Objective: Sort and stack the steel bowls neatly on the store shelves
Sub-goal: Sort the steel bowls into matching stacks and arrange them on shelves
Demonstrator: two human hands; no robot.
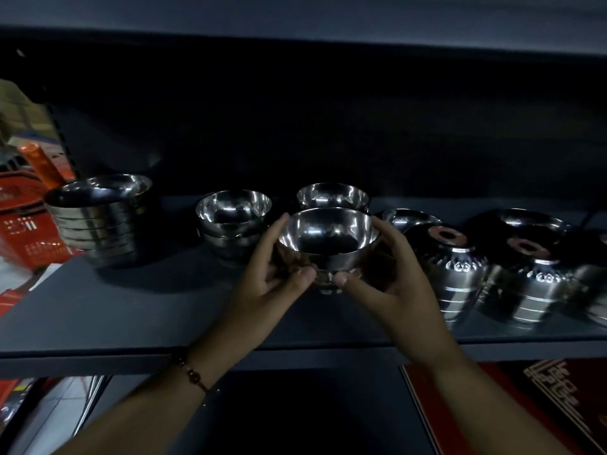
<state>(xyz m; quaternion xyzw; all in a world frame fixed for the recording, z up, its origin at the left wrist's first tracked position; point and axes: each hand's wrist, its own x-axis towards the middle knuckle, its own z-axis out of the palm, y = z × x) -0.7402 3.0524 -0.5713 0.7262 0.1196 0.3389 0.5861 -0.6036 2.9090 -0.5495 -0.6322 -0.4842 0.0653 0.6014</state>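
Shadow swallowed rear of shelf (131, 316); back wall unreadable. Inverted bowl stacks (460, 277) at right partly dark, rightmost cut by frame edge. Steel bowl (328, 238) upright, nothing seen inside, held over shelf centre; its base hidden behind thumbs, so contact with shelf could not be told. Left hand (262, 277) and right hand (391, 274) gripped it, fingers curled round sides. Nested stack (98, 221) stood far left, smaller stack (233, 221) just beside held bowl, single bowl (332, 195) behind it.
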